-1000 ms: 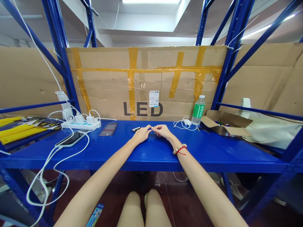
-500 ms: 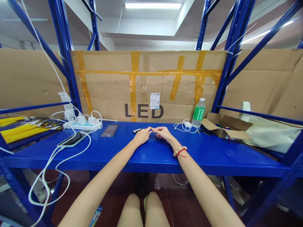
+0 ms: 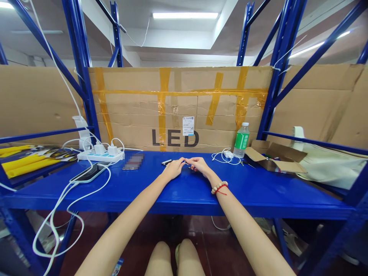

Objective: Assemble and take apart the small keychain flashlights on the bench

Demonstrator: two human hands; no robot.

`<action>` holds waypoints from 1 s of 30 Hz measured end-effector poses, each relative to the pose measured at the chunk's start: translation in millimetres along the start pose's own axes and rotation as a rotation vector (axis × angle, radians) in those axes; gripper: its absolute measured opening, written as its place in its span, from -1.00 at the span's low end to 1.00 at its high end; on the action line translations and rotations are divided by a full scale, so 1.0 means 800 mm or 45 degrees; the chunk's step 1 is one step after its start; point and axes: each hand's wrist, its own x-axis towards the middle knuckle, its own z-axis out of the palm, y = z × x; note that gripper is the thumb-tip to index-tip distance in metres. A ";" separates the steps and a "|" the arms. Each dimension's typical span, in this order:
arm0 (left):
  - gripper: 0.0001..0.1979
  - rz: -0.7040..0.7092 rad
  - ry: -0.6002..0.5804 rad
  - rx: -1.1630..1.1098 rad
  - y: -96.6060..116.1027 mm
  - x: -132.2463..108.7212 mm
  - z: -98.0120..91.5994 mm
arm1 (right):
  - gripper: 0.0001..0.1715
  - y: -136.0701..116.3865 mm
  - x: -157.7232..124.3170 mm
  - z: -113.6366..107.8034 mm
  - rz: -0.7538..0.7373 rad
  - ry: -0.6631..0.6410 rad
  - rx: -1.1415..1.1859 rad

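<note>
My left hand (image 3: pixel 174 168) and my right hand (image 3: pixel 199 165) meet fingertip to fingertip just above the blue tabletop (image 3: pixel 184 193). Both are closed in a pinch around something small and dark, too tiny to identify and mostly covered by the fingers. A few little specks, perhaps small parts, show under the right fingers. Just beyond the left hand lies a short black-and-silver pen-like piece (image 3: pixel 166 162). The right wrist wears a beaded bracelet with a red string.
To the left are a power strip (image 3: pixel 86 155) with white cables, a phone (image 3: pixel 90 173) and a blurred-out flat item (image 3: pixel 133 161). On the right stand a water bottle (image 3: pixel 241 141), a coiled white cable (image 3: pixel 222 158) and an open cardboard box (image 3: pixel 283 165). Taped cardboard (image 3: pixel 129 119) walls the back.
The fingertips have shifted slightly against each other at the small piece. The whole view sits a little lower in the frame as the head tilts; the other things stay in place.
</note>
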 end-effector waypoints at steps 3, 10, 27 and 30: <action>-0.74 0.008 -0.001 -0.008 0.000 0.000 0.001 | -0.52 -0.001 0.000 0.000 0.014 0.015 0.008; -0.74 0.016 0.001 -0.019 0.000 0.000 0.001 | -0.54 -0.002 0.000 0.001 0.045 0.025 0.019; -0.77 -0.026 0.011 0.024 0.002 -0.002 0.000 | -0.54 -0.003 -0.003 -0.001 -0.001 0.004 0.019; -0.78 -0.032 0.007 0.032 0.003 -0.003 -0.001 | -0.54 -0.004 -0.005 -0.001 -0.012 -0.004 0.003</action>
